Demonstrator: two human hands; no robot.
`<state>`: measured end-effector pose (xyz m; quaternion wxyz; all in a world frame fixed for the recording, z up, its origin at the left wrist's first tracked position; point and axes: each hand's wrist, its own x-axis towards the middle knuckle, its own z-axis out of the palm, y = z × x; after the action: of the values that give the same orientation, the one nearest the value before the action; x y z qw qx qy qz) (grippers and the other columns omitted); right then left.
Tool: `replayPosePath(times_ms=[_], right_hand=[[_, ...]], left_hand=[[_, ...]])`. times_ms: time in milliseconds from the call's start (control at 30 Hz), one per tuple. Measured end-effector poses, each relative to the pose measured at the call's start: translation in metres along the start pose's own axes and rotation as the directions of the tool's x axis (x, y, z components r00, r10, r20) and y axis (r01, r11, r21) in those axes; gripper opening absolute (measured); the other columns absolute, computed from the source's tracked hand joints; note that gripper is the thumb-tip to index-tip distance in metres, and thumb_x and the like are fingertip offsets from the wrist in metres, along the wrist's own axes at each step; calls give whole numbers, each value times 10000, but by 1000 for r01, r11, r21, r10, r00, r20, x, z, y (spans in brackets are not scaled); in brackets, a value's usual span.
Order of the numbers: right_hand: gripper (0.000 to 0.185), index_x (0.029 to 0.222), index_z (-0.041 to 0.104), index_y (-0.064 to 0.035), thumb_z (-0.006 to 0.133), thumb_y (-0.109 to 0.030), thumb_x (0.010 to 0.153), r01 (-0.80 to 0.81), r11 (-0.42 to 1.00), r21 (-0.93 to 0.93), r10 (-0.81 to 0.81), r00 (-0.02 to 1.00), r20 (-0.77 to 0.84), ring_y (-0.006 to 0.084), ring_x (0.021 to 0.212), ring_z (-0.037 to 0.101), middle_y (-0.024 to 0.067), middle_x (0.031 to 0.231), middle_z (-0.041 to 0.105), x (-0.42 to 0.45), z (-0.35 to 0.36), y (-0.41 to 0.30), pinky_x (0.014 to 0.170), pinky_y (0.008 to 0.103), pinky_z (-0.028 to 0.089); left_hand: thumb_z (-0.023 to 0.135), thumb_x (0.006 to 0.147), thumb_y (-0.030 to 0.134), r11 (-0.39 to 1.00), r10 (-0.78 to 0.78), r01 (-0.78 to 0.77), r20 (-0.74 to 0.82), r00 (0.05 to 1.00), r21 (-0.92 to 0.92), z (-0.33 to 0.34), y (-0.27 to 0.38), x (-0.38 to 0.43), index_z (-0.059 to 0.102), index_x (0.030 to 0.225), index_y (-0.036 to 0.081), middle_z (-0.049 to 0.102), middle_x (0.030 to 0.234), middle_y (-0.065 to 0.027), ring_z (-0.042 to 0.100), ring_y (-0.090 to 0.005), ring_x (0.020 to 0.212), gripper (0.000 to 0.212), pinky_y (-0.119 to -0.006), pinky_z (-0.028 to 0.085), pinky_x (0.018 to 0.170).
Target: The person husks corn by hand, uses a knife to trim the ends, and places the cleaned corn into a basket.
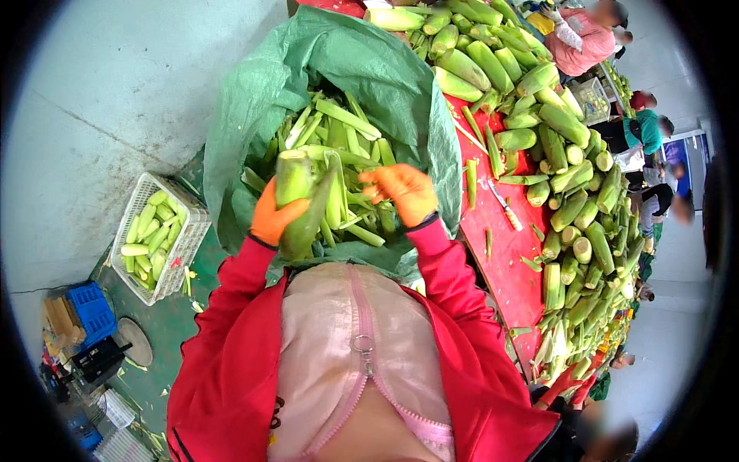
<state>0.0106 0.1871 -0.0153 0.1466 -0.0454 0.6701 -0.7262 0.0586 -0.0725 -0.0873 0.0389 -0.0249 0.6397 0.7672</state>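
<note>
My left hand [278, 215], in an orange glove, grips an ear of corn [293, 176] in its green husk, its cut end facing up. A loose husk leaf [316, 211] hangs from the ear beside my thumb. To the right, my right hand [407, 193], also gloved in orange, hovers over the sack with loosely bent fingers; I see nothing held in it. Both hands are above the mouth of a large green woven sack [369, 63]. Inside it lie many stripped husk pieces [346, 124].
A red tabletop [519, 277] on my right bears a big heap of husked-over corn [568, 167] and a knife [507, 208]. At left, a white plastic crate [199, 222] on the floor holds pale green ears [153, 231]. Co-workers [583, 40] stand along the far side.
</note>
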Motion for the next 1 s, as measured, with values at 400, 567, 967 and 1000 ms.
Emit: replayPosePath(times_ms=[400,567,967,1000], right_hand=[[249,845,619,3,573,-228,926,-110,994,19,109,992,68,137,610,631,77,737,669,-16,15,-26,508,249,489],[321,799,619,9,580,-290,911,-126,992,-32,128,987,95,171,596,650,109,721,684,-13,12,-40,517,279,518],[230,791,602,-3,522,-199,881,56,936,347,-59,998,-4,178,518,621,113,659,659,-14,1,-24,472,272,493],[219,828,604,-7,531,-205,885,100,927,362,-108,994,1,182,523,625,113,665,655,-10,9,-21,464,271,489]], left_hand=[[781,685,161,733,385,-451,237,892,508,78,50,20,371,1420,60,520,1314,-159,507,-299,1191,847,-382,388,1016],[746,659,41,633,508,-484,148,849,605,90,55,17,414,1388,42,521,1326,-146,499,-320,1195,801,-394,379,1017],[754,743,173,797,406,-414,117,906,441,109,27,26,399,1402,53,529,1230,-134,533,-278,1105,758,-391,420,955],[739,768,186,847,396,-409,112,912,340,101,15,29,401,1399,48,529,1221,-126,535,-270,1097,729,-392,424,949]])
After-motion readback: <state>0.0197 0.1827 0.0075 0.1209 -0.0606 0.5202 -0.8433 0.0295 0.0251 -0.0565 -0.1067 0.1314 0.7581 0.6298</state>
